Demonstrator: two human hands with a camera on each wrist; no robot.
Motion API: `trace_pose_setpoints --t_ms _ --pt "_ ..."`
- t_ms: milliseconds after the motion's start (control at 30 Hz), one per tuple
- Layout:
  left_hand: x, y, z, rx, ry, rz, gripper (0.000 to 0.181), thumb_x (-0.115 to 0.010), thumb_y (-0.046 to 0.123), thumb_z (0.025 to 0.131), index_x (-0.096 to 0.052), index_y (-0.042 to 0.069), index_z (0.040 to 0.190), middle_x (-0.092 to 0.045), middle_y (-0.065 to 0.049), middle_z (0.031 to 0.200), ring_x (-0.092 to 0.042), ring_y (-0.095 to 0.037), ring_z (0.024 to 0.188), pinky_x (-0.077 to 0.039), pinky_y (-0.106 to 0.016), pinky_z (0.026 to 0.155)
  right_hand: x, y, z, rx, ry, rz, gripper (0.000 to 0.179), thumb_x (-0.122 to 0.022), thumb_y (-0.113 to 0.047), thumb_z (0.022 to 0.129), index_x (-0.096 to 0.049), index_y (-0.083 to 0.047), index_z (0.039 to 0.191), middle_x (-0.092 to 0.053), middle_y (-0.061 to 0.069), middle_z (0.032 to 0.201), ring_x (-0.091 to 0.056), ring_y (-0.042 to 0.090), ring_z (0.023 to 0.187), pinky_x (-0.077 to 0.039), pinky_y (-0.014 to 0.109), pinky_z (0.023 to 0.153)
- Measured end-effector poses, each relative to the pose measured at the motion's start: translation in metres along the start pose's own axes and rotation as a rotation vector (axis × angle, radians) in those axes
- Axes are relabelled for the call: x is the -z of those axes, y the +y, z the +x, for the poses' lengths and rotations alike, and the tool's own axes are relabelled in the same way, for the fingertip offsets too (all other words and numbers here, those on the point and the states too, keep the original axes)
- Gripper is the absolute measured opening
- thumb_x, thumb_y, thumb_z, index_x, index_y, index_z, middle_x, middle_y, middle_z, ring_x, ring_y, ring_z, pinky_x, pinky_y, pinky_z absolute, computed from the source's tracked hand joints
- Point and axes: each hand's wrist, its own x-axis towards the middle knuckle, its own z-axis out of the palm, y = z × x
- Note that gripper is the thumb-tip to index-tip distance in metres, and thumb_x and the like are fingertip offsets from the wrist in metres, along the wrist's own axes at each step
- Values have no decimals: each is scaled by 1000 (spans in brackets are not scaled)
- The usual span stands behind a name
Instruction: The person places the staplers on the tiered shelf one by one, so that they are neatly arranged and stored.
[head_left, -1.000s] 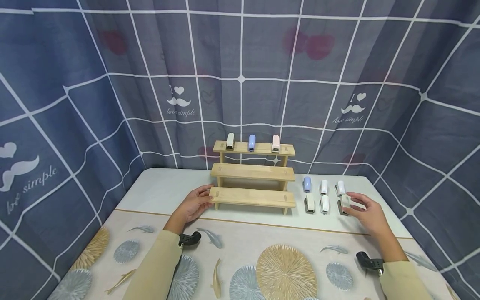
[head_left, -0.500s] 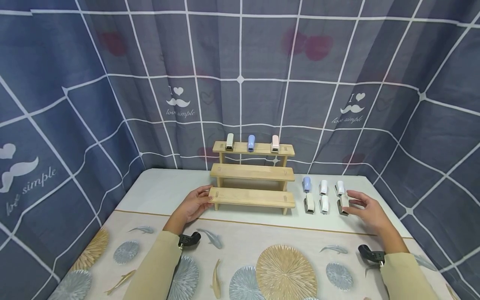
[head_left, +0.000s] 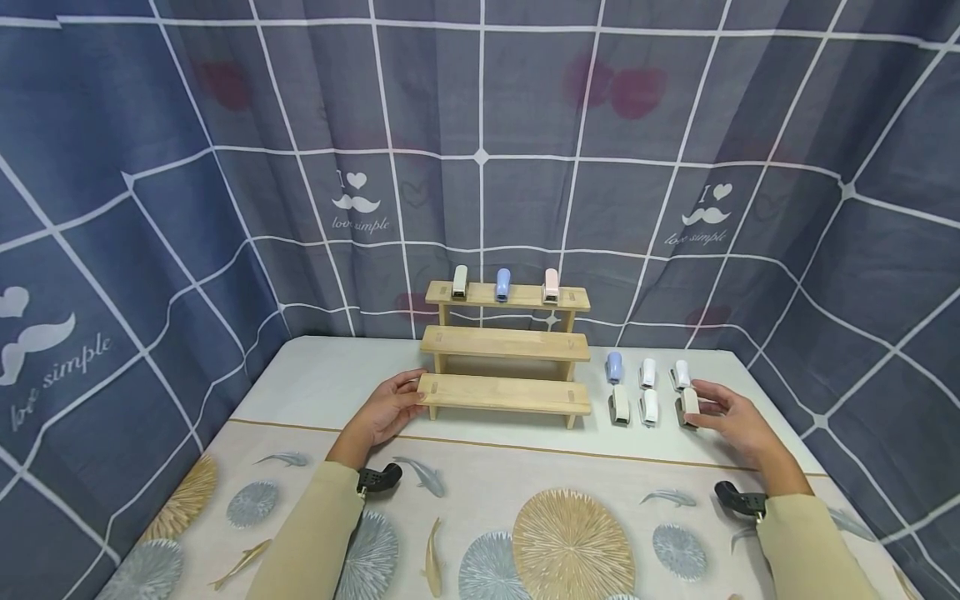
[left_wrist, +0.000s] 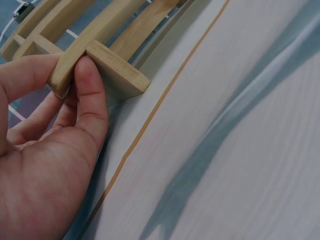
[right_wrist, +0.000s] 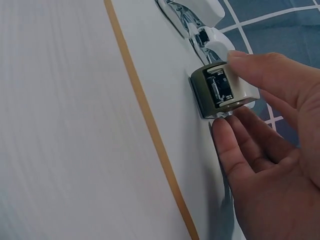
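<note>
In the head view, my left hand (head_left: 386, 412) pinches the left end of the lowest step of a wooden three-step display rack (head_left: 504, 393). The left wrist view shows thumb and fingers on either side of that board (left_wrist: 75, 65). My right hand (head_left: 738, 421) is around a cream stapler (head_left: 687, 406) at the front right of the table. In the right wrist view, its fingers lie on opposite sides of the cream stapler (right_wrist: 215, 90), which stands on the table. On the rack's top step stand a cream stapler (head_left: 460, 283), a blue stapler (head_left: 503, 286) and a pink stapler (head_left: 551, 287).
Right of the rack are more staplers: a blue one (head_left: 614, 367), a cream one (head_left: 619, 406) and several white ones (head_left: 648, 408). The white table (head_left: 315, 375) has a patterned cloth (head_left: 465, 492) in front. A grid curtain (head_left: 480, 208) stands behind and at both sides.
The cream stapler at my right hand has straightened slightly, with the fingers shifting a little. My left hand keeps its grip on the rack, and the other staplers stay put.
</note>
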Motion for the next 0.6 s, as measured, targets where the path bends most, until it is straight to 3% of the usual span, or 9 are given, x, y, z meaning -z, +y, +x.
trace_pose_setpoints --t_ms 133,167,233,300,367,433,500,600 --pt "-1 1 0 8 9 -1 66 -54 -11 97 -28 -5 157 -60 -3 117 -65 -11 95 -58 -21 81 -1 0 3 -24 -14 8 91 -82 -30 87 -33 -1 158 -40 29 156 -50 45 132 -46 58 104" --pt "-1 1 0 10 11 0 66 -54 -11 97 -28 -5 157 -60 -2 117 -65 -11 95 -58 -21 81 -1 -1 3 -28 -17 13 91 -83 -29 87 -34 -1 158 -41 30 155 -50 45 132 -46 59 104" --pt "-1 1 0 10 9 0 66 -53 -11 97 -27 -5 157 -60 -2 116 -65 -11 95 -58 -21 80 0 -1 4 -35 -21 9 90 -83 -29 86 -35 0 157 -43 30 153 -56 33 125 -47 55 103" --pt "-1 1 0 13 15 -5 66 -53 -11 97 -27 -5 157 -61 -2 115 -65 -11 95 -58 -21 80 1 -1 4 -39 -25 3 90 -83 -30 86 -37 0 156 -46 30 151 -59 13 114 -49 46 100" --pt "-1 1 0 14 14 -6 65 -53 -11 98 -27 -5 157 -61 -2 116 -65 -11 94 -58 -21 79 1 -1 5 -42 -32 -1 89 -83 -30 86 -37 0 156 -47 30 151 -54 -4 104 -49 37 97" --pt "-2 1 1 17 21 -14 65 -53 -11 98 -28 -4 157 -61 -2 116 -66 -11 94 -58 -21 79 2 -1 5 -48 -37 -7 89 -83 -30 86 -38 0 156 -48 29 150 -49 -10 100 -48 31 95" --pt "-1 1 1 18 23 -22 65 -53 -11 98 -29 -3 157 -62 -2 116 -66 -12 94 -59 -21 78 1 -1 4 -50 -38 -9 89 -83 -30 86 -38 1 155 -48 30 149 -54 -2 106 -48 32 95" --pt "-1 0 1 15 19 -21 64 -52 -11 98 -28 -3 157 -61 -1 115 -66 -11 94 -59 -20 78 0 -3 3 -53 -42 -3 89 -83 -28 86 -36 2 156 -47 32 148 -58 26 121 -49 46 102"
